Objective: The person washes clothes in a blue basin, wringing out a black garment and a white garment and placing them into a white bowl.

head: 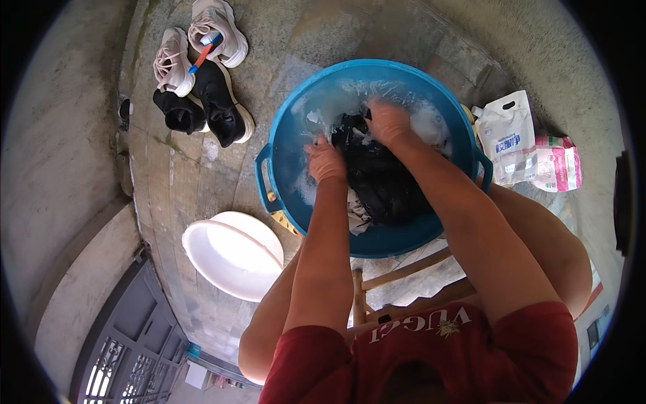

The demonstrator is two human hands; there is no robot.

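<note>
A large blue plastic basin (282, 126) holds soapy water with white suds (429, 126). Wet black cloth (386, 187) lies bunched in its middle, partly under water. My right hand (388, 121) grips the cloth's far part, its fingertips partly hidden. My left hand (327, 159) is at the cloth's left edge, fingers curled among splashing water; whether it grasps any fabric is unclear. A piece of pale cloth (357, 214) shows beneath the black one, near my left forearm.
Pale sneakers (219, 35) rest against black shoes (222, 103) at upper left, with a brush (204, 53) on them. White basins (232, 257) stand at left. Detergent bags (507, 139) are at right. A wooden stool frame (404, 272) shows between my legs.
</note>
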